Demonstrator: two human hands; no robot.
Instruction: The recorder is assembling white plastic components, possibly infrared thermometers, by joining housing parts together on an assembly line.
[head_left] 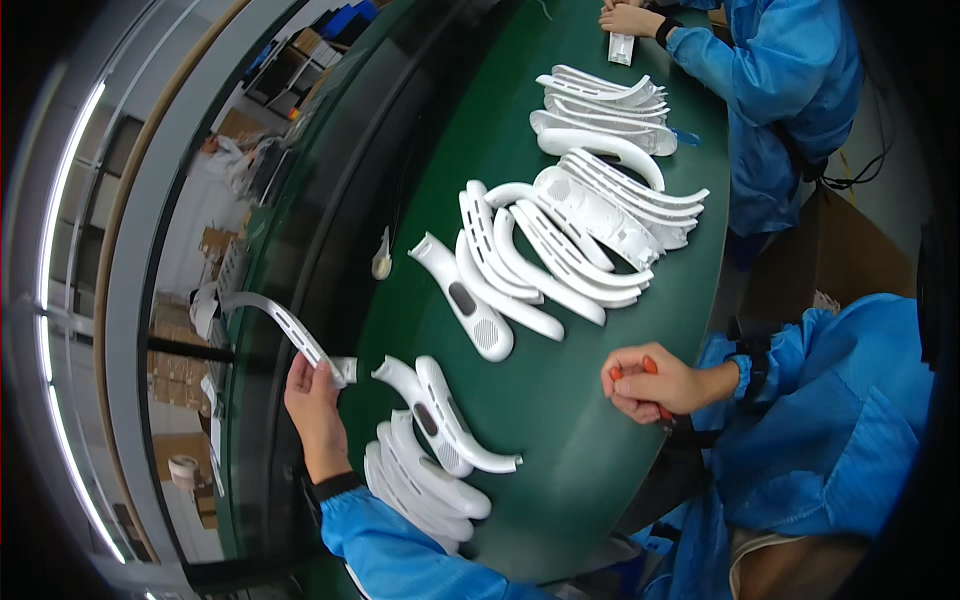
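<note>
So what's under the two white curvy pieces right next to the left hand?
Under the two curved white shells lies a stack of more white shells, fanned out on the green belt. The left hand holds another curved piece. How many lie beneath is hidden.

left: left hand [312, 400] holds curved shell [285, 325] at tabletop [560, 420] edge
near: shell stack [430, 455] just right of it
centre/far: shell piles [570, 240]
right: right hand [655, 385], well apart

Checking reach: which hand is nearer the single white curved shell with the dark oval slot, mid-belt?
Right, narrowly. The right hand is fisted just right of and below the slotted shell; the left hand, gripping a curved white strip, sits left of it.
</note>
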